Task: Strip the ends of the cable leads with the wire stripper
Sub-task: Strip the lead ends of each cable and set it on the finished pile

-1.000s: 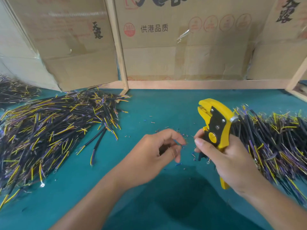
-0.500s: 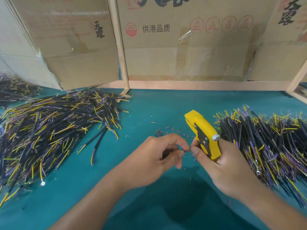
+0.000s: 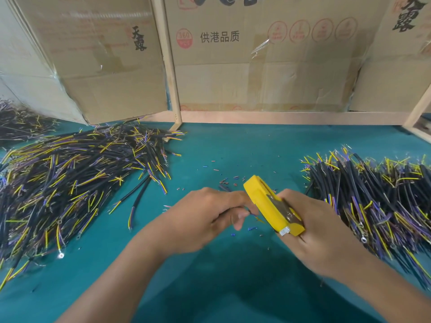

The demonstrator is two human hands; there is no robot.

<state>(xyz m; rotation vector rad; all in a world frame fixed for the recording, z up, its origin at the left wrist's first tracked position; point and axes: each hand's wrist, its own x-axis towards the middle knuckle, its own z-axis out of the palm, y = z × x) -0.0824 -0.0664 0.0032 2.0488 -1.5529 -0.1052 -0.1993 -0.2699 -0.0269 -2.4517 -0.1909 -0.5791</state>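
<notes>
Right hand (image 3: 319, 231) grips yellow stripper (image 3: 270, 207) at table (image 3: 233, 148) centre, nose up-left. Left hand (image 3: 205, 217) pinches a thin lead (image 3: 250, 212) beside the tool. Cable piles left (image 3: 70, 183) and right (image 3: 373, 197).

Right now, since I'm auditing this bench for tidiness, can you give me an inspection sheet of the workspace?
Surface: teal felt-like mat.
Job's things: yellow plastic wire stripper in the right hand.
Clutter: tiny coloured insulation offcuts scattered mid-mat.
Grip: left hand pinches a thin cable lead at the stripper.
Cables: left heap of black cables; right heap of black cables.
Surroundings: brown cardboard boxes, pale wooden frame.
</notes>
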